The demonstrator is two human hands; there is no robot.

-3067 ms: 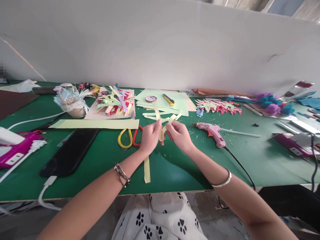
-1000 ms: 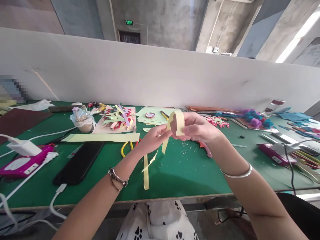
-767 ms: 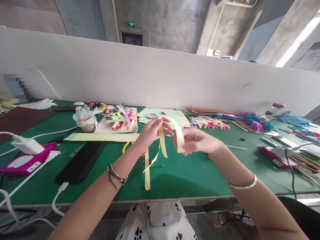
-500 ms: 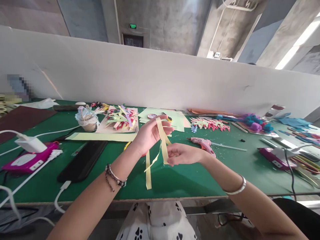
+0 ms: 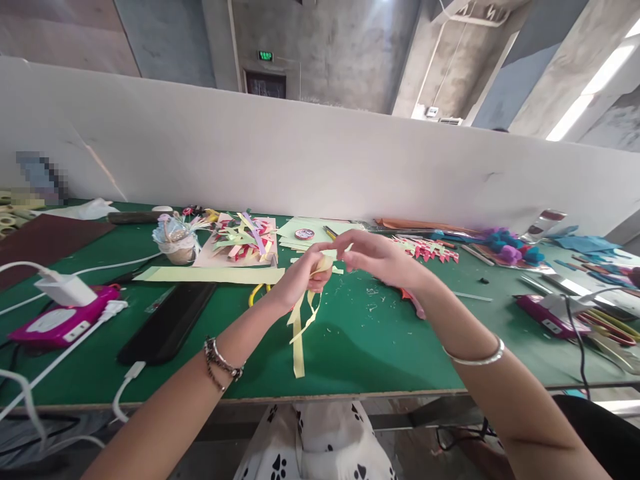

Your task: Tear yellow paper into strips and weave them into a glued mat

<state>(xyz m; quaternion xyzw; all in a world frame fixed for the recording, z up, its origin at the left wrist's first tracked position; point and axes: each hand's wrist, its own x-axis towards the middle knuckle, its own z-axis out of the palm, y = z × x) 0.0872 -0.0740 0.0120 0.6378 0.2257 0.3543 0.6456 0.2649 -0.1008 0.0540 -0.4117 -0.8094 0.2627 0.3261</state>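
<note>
Above the green table (image 5: 380, 347), my left hand (image 5: 303, 280) pinches the top of a pale yellow paper strip (image 5: 313, 308), whose loose ends hang down in thin curls. My right hand (image 5: 383, 257) meets it from the right, fingers closed on the same strip where it is folded between the two hands. Another long yellow strip (image 5: 298, 350) lies flat on the table below, running toward the near edge. Both wrists wear bracelets.
A pink glue gun (image 5: 413, 303) lies behind my right wrist. Yellow-handled scissors (image 5: 256, 293), a long pale paper sheet (image 5: 210, 275), a black phone (image 5: 167, 321), paper scraps (image 5: 243, 239), a tape roll (image 5: 305, 234) and a magenta power strip (image 5: 63, 320) are left. A white partition (image 5: 320, 167) backs the table.
My right hand has risen from below the strip to meet my left hand. The strip, earlier hanging long from my left fingers, is now bunched between both hands.
</note>
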